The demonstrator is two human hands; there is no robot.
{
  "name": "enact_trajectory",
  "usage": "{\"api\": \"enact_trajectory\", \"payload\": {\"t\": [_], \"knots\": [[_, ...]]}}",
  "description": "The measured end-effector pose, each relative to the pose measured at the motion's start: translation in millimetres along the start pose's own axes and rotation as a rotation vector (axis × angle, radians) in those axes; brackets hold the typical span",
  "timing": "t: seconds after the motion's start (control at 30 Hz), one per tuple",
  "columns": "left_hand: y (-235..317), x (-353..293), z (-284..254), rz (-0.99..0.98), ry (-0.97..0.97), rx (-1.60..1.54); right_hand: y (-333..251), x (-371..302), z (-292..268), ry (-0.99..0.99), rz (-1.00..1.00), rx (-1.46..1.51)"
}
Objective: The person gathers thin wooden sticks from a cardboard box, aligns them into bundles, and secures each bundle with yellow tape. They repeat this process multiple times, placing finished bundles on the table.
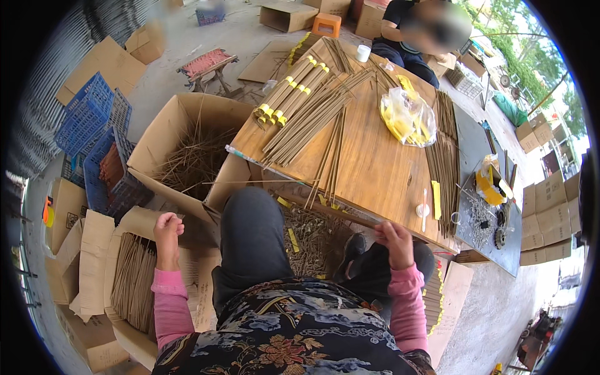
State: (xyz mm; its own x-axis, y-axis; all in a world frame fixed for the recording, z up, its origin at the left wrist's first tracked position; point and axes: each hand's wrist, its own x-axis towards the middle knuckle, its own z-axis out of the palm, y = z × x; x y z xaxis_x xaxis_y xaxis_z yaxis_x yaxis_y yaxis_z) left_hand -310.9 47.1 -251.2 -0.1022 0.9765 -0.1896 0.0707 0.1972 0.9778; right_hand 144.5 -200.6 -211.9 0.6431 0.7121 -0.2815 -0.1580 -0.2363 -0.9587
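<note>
My left hand point(167, 232) is raised above a carton of brown sticks point(133, 281), its fingers curled inward; anything in them is too small to make out. At the near table edge, above my right thigh, my right hand point(396, 242) has its fingers pinched together, and what they may hold is hidden. Thin brown incense-like sticks point(306, 128) lie loose on the wooden table point(365, 169). Left of them rest several bundles point(292, 90) wrapped with yellow bands. A clear bag of yellow strips point(407, 119) sits farther right.
A large carton of tangled sticks point(190, 153) stands against the table's left corner. Blue crates point(84, 119) are stacked at the left. On the grey side table point(509, 250) lies a yellow container point(490, 184). Across the table sits another person point(400, 28). Stick scraps point(312, 244) litter the floor between my legs.
</note>
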Motion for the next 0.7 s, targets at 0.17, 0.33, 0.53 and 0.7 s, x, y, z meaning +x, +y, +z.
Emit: {"api": "enact_trajectory", "payload": {"t": [0.17,0.33,0.53,0.7], "knots": [[-10,-2,-6,0.05,0.053,0.029,9,53,101,-0.277,0.308,0.142],[-12,-4,9,0.257,0.025,0.168,15,78,148,-0.353,0.501,0.468],[-24,11,11,0.307,0.057,0.308,-11,77,159,-0.385,0.389,0.409],[-22,14,-12,0.261,0.149,0.223,-23,81,146,-0.204,-0.148,-0.872]]}}
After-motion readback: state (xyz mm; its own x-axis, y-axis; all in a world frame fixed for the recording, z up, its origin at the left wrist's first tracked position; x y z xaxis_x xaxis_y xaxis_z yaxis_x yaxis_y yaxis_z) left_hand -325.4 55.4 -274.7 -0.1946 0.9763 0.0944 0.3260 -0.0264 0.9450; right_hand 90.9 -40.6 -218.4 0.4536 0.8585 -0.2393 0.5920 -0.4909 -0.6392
